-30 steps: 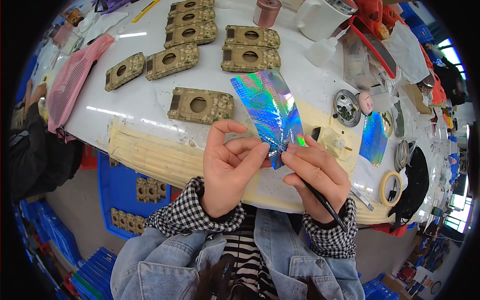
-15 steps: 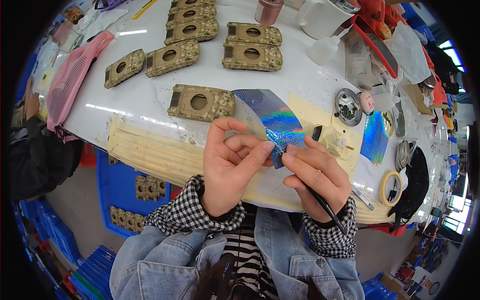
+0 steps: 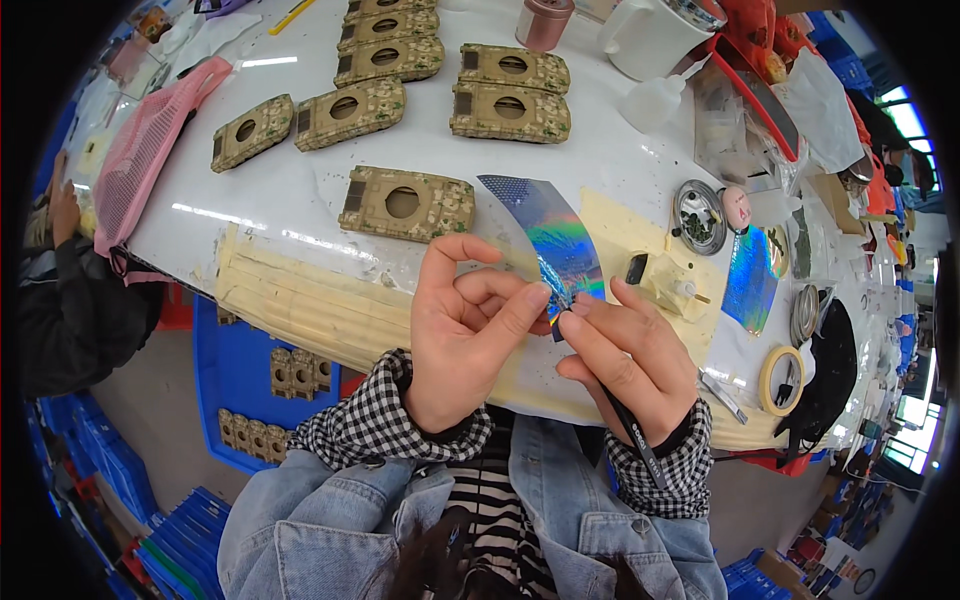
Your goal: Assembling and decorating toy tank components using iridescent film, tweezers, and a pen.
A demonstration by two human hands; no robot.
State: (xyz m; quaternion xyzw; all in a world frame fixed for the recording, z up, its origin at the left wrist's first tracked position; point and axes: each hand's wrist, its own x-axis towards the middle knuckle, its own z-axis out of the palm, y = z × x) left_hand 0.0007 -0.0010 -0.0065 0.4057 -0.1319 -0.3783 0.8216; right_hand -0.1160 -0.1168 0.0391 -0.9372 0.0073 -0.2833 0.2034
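Note:
A shiny blue-rainbow holographic sheet (image 3: 566, 246) with small dots hangs over the near part of the table. Its lower corner is pinched by thumb and fingers of my left hand (image 3: 463, 330). My right hand (image 3: 638, 362) is closed round black tweezers (image 3: 637, 436), whose rear end points back toward my cuff. The fingertips of both hands meet at the sheet's lower edge, so the tweezers' tips are hidden. Just beyond my left hand lies a camouflage toy tank hull (image 3: 407, 203) with a round hole on top.
Several more camouflage hulls (image 3: 510, 112) lie farther off. To the right are a round metal tin (image 3: 699, 217), a second holographic sheet (image 3: 752, 278), a tape roll (image 3: 781, 378) and a knife (image 3: 723, 396). A white mug (image 3: 650, 38) stands behind; a pink mesh basket (image 3: 160, 150) is left.
The sheet has tilted slightly and its far end has shifted a little to the right. The tweezers in my right hand have swung to a steeper angle, their rear end moving left.

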